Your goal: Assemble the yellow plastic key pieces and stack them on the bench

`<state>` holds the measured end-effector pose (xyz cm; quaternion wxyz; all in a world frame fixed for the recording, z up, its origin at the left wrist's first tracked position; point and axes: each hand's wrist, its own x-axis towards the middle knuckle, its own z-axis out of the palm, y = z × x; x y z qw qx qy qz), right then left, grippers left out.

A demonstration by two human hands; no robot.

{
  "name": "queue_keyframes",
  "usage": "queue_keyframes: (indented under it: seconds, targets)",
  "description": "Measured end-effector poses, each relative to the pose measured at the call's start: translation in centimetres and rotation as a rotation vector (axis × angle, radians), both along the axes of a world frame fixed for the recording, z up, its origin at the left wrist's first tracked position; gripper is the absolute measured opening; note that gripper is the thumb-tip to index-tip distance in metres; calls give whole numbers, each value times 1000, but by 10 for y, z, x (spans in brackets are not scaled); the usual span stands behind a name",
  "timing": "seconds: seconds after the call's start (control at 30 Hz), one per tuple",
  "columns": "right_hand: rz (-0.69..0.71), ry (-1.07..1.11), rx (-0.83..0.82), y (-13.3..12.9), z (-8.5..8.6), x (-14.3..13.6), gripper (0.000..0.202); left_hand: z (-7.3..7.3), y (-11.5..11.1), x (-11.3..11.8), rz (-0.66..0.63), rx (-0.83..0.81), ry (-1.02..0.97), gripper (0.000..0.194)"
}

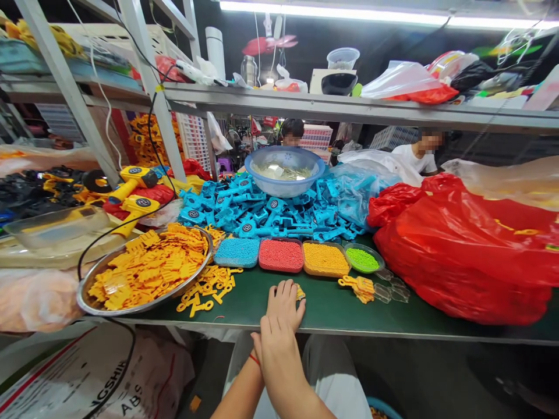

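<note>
My left hand (pixel 285 302) lies palm down on the green table (pixel 244 302) near its front edge, fingers laid flat. A small yellow piece (pixel 300 292) shows beside its fingers, partly hidden by them. Across the back of that hand and its wrist rests my right hand (pixel 279 346), its fingers stretched out and holding nothing visible. Beyond the hands stand trays of blue beads (pixel 237 252), red beads (pixel 280 255) and yellow beads (pixel 325 258), with a bowl of green beads (pixel 362 258). Yellow comb-like pieces (pixel 358 287) lie to the right.
A metal bowl (pixel 208 256) of yellow parts stands at the left, with loose ones beside it. Behind the trays, blue parts (pixel 244 215) are heaped around a blue basin (pixel 285 186). A large red bag (pixel 463 262) fills the right. Two people are beyond the shelf (pixel 349 107).
</note>
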<state>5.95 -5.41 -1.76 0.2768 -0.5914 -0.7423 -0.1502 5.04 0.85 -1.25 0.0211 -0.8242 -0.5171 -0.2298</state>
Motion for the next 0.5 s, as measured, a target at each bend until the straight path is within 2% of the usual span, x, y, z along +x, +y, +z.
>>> queue_keyframes:
  seconds: [0.13,0.23,0.5]
  targets:
    - [5,91,95,-17,1,-7,10,4,0,-3,-9,-26,-5,25]
    - [18,155,175,-32,-6,-10,17,7,-3,-5,-18,-34,-13,23]
    - [-36,158,149,-73,-51,-18,24,9,-6,-8,-30,-22,-48,22]
